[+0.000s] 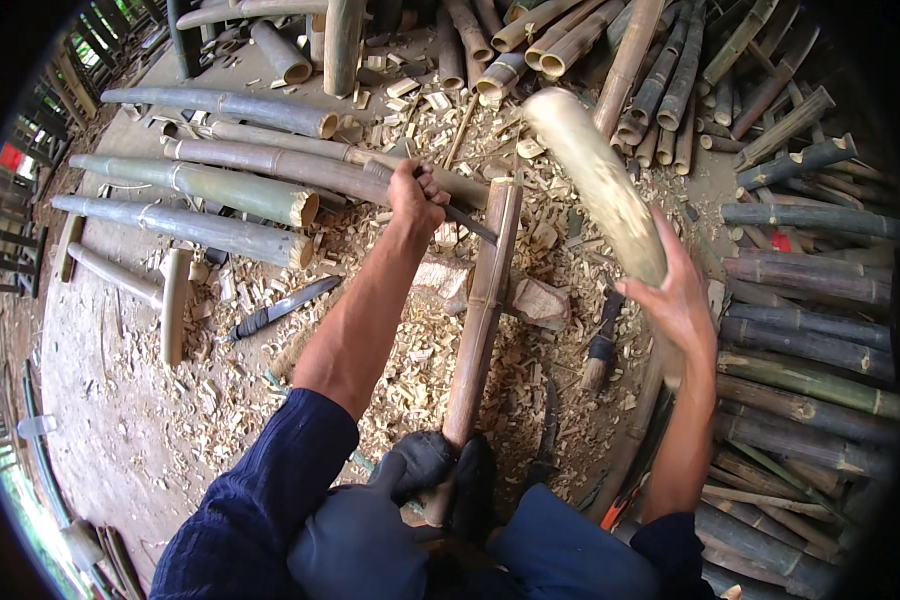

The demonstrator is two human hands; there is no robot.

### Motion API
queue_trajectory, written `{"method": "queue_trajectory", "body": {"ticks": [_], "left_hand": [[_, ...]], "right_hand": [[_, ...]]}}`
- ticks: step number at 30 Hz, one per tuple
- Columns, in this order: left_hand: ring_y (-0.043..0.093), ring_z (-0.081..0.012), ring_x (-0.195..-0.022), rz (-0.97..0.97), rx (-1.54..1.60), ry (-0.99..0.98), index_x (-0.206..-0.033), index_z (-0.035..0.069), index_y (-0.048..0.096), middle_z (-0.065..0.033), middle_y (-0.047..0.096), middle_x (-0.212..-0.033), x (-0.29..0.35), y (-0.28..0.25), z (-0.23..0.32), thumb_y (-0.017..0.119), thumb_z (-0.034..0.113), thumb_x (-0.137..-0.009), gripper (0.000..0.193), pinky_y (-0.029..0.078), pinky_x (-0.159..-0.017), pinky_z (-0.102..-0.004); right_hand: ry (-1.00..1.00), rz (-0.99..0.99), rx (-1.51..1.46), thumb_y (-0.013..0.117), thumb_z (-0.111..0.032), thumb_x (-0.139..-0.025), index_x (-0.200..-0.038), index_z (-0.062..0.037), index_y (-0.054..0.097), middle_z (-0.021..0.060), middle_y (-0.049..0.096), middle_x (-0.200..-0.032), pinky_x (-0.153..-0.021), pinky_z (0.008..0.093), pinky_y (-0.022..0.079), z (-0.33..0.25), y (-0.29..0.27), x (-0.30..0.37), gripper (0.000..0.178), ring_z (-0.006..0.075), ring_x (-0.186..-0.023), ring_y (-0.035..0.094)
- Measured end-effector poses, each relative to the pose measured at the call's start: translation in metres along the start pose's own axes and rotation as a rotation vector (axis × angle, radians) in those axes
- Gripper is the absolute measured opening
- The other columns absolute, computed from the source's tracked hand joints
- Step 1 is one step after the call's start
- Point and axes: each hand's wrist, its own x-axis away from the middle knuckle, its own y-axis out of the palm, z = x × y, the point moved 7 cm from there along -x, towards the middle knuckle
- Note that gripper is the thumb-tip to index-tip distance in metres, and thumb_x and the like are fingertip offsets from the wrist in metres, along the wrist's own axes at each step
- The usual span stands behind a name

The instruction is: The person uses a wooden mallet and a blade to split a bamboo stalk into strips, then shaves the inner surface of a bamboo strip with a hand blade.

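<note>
My left hand (417,197) is closed around a dark metal chisel (470,224), whose tip meets the side of a split-looking bamboo length (485,300) near its far end. That bamboo slants from the middle toward me, lying across a rough wooden block (542,303). Its near end is between my dark shoes (422,462). On the right, my right hand (678,295) grips a thick pale wooden club (595,165), raised and tilted up to the left. Motion smears the club a little, and its surface looks battered in the middle.
Wood chips (400,375) cover the floor around the block. A knife with a black handle (285,307) lies left; a wooden mallet (173,305) lies beyond it. Several bamboo poles (200,185) lie far left, and stacked bamboo (815,340) lines the right. A dark-wrapped tool (601,342) lies near my right hand.
</note>
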Motion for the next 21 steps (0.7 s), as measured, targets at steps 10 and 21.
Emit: {"method": "queue_trajectory", "body": {"ticks": [10,21], "left_hand": [[0.042,-0.0062,-0.048,-0.192,-0.893,0.444,-0.086,0.002,0.062,0.0011,0.051,-0.062,0.148,0.047,0.062,0.066,0.012,-0.089,0.011,0.032,-0.040,-0.0242],[0.055,-0.0257,-0.108,-0.008,-2.060,0.539,-0.107,0.006,0.067,-0.0143,0.057,-0.113,0.181,-0.071,0.044,0.077,0.025,-0.088,0.029,0.051,-0.091,-0.0424]], "right_hand": [[0.594,0.208,0.001,0.083,-0.024,-0.075,-0.149,0.0008,0.038,0.0275,0.056,-0.139,-0.107,0.0438,0.043,0.223,0.056,0.123,0.091,0.0394,-0.127,0.057],[0.419,0.000,-0.176,0.054,-0.038,-0.104,-0.100,-0.0072,0.060,-0.0039,0.048,-0.073,-0.052,0.0305,0.037,0.099,0.104,0.011,0.032,0.0100,-0.056,0.041]]}}
